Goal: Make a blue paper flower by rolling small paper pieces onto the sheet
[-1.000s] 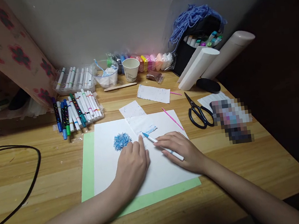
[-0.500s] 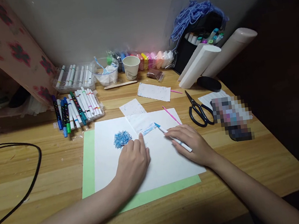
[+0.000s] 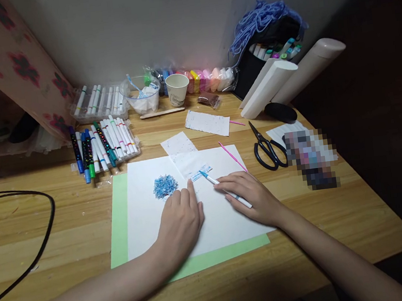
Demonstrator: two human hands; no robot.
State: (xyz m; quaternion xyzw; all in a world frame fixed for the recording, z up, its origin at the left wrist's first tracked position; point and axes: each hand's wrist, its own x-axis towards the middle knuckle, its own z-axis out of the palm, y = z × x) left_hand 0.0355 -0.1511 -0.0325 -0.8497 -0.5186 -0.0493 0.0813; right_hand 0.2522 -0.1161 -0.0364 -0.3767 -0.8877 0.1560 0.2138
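My right hand [image 3: 253, 198] grips a white marker with a blue tip [image 3: 224, 190], its tip touching the blue-coloured end of a narrow speckled paper strip [image 3: 191, 164]. My left hand [image 3: 180, 221] lies flat with fingers together, pressing that strip onto the white sheet [image 3: 217, 221], which rests on a green sheet [image 3: 119, 229]. A small heap of blue paper shreds [image 3: 164, 186] lies just left of my left fingertips.
Trays of markers [image 3: 106, 142] sit at the back left, with a plastic bowl [image 3: 143, 99], paper cup [image 3: 177, 89] and coloured clay packs [image 3: 207, 80] behind. Black scissors [image 3: 267, 149], a pink stick [image 3: 233, 157] and white rolls [image 3: 270, 88] lie right. A black cable [image 3: 30, 225] loops at left.
The marker tip swept right along the strip's blue end, then came back left a little. My left hand has stayed in place on the strip.
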